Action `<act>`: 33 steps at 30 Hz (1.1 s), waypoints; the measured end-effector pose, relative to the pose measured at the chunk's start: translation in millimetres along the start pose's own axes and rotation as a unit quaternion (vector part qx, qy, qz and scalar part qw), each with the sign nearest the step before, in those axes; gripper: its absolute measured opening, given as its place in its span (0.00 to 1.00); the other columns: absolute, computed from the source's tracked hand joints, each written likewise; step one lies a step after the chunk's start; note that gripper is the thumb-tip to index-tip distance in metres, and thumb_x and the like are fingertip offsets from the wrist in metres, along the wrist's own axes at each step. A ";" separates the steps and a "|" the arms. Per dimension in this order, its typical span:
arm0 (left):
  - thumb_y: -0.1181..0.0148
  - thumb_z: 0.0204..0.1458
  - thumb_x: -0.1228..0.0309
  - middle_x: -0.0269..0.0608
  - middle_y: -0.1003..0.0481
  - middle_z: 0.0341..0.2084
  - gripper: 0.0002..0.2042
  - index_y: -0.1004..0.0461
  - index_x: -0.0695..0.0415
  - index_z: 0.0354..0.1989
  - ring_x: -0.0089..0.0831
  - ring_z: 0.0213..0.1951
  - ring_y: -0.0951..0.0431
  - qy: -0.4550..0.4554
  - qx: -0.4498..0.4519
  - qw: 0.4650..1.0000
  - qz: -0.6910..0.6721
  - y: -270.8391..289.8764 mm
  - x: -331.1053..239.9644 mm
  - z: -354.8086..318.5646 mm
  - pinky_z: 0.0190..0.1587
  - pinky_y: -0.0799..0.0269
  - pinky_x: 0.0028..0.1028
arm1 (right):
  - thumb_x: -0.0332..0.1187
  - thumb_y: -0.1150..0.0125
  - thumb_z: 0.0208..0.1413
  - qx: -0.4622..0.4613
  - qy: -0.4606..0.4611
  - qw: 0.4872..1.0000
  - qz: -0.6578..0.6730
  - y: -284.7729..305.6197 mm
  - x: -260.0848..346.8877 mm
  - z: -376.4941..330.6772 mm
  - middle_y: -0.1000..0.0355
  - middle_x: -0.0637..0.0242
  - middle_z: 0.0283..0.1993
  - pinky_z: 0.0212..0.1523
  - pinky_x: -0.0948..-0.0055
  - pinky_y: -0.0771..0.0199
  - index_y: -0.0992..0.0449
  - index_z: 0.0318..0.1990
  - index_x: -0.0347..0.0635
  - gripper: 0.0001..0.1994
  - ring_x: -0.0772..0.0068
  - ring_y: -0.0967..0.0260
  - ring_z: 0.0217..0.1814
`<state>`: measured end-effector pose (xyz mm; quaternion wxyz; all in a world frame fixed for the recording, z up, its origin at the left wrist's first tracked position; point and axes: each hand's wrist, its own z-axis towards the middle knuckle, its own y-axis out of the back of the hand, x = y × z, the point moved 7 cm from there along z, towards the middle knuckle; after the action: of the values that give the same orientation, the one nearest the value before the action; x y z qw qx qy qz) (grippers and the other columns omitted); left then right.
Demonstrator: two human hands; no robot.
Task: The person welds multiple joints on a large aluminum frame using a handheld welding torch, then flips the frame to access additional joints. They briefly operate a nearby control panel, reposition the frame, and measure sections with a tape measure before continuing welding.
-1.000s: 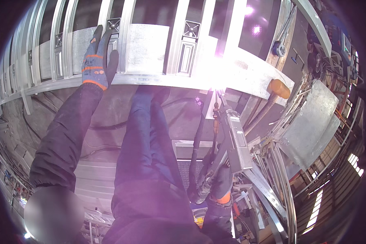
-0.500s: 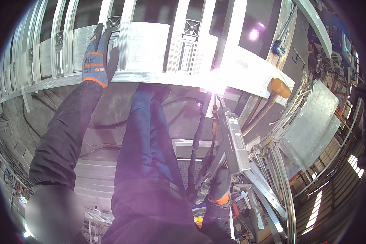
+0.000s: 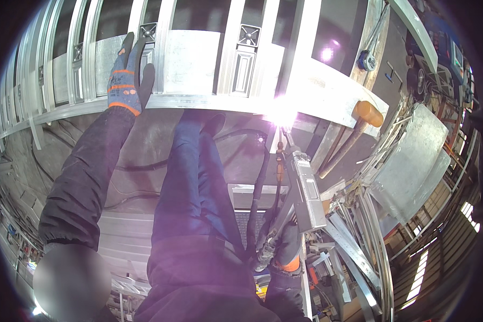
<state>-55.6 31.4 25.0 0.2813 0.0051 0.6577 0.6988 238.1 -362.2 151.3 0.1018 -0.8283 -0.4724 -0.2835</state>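
Observation:
My left hand [image 3: 125, 86], in a grey-blue glove with orange bands and dark fingertips, lies on the lower rail and an upright of a silver metal frame [image 3: 190, 101]. Its fingers stretch upward and the thumb stands apart; it is open. Low on the right, my right hand [image 3: 288, 241] is closed round the handle of a grey, box-bodied welding gun [image 3: 307, 188], partly hidden by the gun and hose. The gun's nozzle points up at the lower rail, where a glaring white-violet arc [image 3: 280, 112] hides the contact point.
A mallet [image 3: 368, 114] with an amber head lies right of the arc. Metal sheets [image 3: 408, 161] and loose strips [image 3: 354, 257] are piled at the right. A black hose [image 3: 145, 166] crosses the floor beneath the frame. My legs [image 3: 182, 177] stretch out below it.
The welding gun and its arc have shifted slightly left along the lower rail, with my right hand moving along. My left hand has stayed nearly in place.

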 end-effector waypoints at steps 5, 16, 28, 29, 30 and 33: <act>0.45 0.61 0.66 0.56 0.40 0.68 0.27 0.38 0.56 0.69 0.57 0.66 0.37 -0.011 -0.005 1.000 -0.005 -2.2 4.0 -1.5 0.69 0.38 0.45 | 0.66 0.49 0.62 -0.004 -0.012 1.000 -0.017 -2.3 -2.6 -11.4 0.26 0.59 0.30 0.22 0.72 0.29 0.27 0.51 0.31 0.37 0.68 0.27 0.23; 0.53 0.63 0.55 0.61 0.49 0.73 0.32 0.44 0.62 0.72 0.54 0.72 0.46 0.082 0.139 0.987 -0.003 -32.0 41.0 -20.2 0.73 0.50 0.44 | 0.55 0.54 0.68 0.116 0.056 0.975 0.182 -98.7 9.5 -35.3 0.29 0.57 0.45 0.41 0.70 0.21 0.33 0.56 0.32 0.29 0.71 0.26 0.41; 0.56 0.66 0.56 0.61 0.40 0.67 0.29 0.44 0.59 0.72 0.52 0.69 0.41 0.006 0.151 0.972 -0.183 34.8 103.4 -21.5 0.73 0.50 0.45 | 0.58 0.50 0.67 0.146 0.085 0.970 0.175 -343.7 3.6 -89.0 0.30 0.52 0.54 0.21 0.70 0.22 0.37 0.63 0.31 0.35 0.66 0.27 0.27; 0.55 0.65 0.58 0.60 0.38 0.66 0.28 0.42 0.59 0.70 0.51 0.69 0.40 0.007 0.126 0.967 -0.222 55.6 134.2 -24.7 0.73 0.48 0.44 | 0.58 0.50 0.66 0.136 0.080 0.969 0.189 -365.7 -1.3 -98.6 0.30 0.53 0.55 0.21 0.70 0.22 0.37 0.63 0.32 0.35 0.66 0.26 0.28; 0.53 0.65 0.59 0.58 0.37 0.65 0.26 0.40 0.59 0.69 0.50 0.68 0.39 -0.003 0.072 0.961 -0.267 83.7 170.5 -32.1 0.72 0.46 0.42 | 0.60 0.50 0.65 0.138 0.064 0.963 0.222 -390.5 -4.8 -104.3 0.29 0.52 0.53 0.22 0.70 0.23 0.36 0.63 0.32 0.36 0.65 0.26 0.28; 0.42 0.60 0.62 0.51 0.29 0.55 0.20 0.30 0.59 0.58 0.48 0.57 0.28 0.145 0.085 0.946 -0.276 148.3 311.7 -75.9 0.61 0.30 0.39 | 0.65 0.49 0.62 0.053 0.065 0.981 0.178 -457.5 -15.5 -116.5 0.26 0.52 0.48 0.27 0.68 0.23 0.34 0.62 0.31 0.40 0.63 0.26 0.31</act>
<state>-404.0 90.0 38.4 0.3628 -0.2543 0.7238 0.5290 -196.0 -180.4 192.6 0.2243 -0.8724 -0.3245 -0.2886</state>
